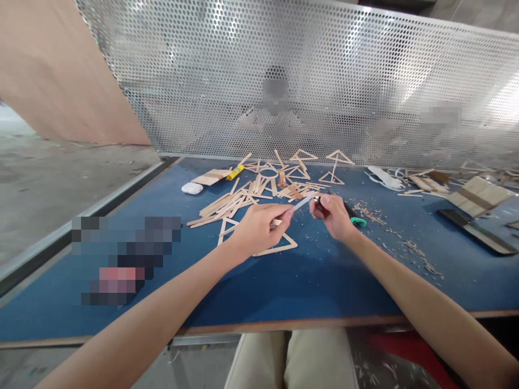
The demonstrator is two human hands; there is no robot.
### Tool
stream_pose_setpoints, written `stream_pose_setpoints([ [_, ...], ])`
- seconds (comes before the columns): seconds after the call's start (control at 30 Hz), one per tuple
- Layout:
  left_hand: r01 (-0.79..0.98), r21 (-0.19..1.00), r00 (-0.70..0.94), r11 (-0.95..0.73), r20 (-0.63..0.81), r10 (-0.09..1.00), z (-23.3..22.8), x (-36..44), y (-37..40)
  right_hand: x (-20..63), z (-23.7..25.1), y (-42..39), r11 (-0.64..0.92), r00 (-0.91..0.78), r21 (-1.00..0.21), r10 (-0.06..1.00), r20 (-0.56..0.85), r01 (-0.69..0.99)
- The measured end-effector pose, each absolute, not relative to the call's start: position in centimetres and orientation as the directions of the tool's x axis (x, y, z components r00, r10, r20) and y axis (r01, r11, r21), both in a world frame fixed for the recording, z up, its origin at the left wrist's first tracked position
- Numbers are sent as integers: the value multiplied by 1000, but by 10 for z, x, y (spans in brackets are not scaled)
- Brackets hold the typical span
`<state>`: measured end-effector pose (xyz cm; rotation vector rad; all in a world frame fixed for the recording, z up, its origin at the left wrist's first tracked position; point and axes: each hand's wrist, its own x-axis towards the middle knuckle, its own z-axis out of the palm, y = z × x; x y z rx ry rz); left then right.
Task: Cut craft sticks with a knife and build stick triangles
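Observation:
My left hand point(259, 226) pinches a thin wooden craft stick point(302, 203) above the blue table point(284, 281). My right hand point(331, 215) is closed around a dark-handled cutter with a green end point(357, 221), its tip meeting the stick's far end. Under my left hand lies a glued stick triangle point(279, 247). A heap of loose sticks point(227, 205) spreads just beyond my left hand.
Several finished stick triangles point(338, 158) and a ring point(268, 173) lie near the perforated metal screen point(308, 81). A white earbud case point(192, 188) and yellow tube point(235, 172) sit at left. Shavings point(409, 246), stick bundles point(478, 193) and a dark ruler-like bar point(474, 231) lie right.

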<state>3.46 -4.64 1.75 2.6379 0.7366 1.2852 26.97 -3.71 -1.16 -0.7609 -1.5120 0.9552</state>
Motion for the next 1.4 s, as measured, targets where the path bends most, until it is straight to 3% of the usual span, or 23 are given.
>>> stream_pose_setpoints([
  [0.13, 357, 340, 516, -870, 705, 487, 19, 36, -46, 271, -11, -37, 507, -138, -862, 853, 503, -5],
  [0.23, 369, 346, 504, -863, 705, 499, 19, 36, -45, 272, -8, -39, 584, -82, -804, 812, 578, 115],
  [0.37, 384, 353, 486, -853, 708, 512, 20, 36, -45, 275, 1, -44, 656, -100, -637, 724, 683, 405],
  [0.47, 396, 357, 494, -846, 694, 524, 20, 35, -45, 277, 6, -48, 688, -128, -509, 651, 749, 518],
  [1.4, 404, 299, 526, -865, 698, 486, 18, 34, -43, 281, 3, -44, 715, -126, -435, 584, 802, 547],
])
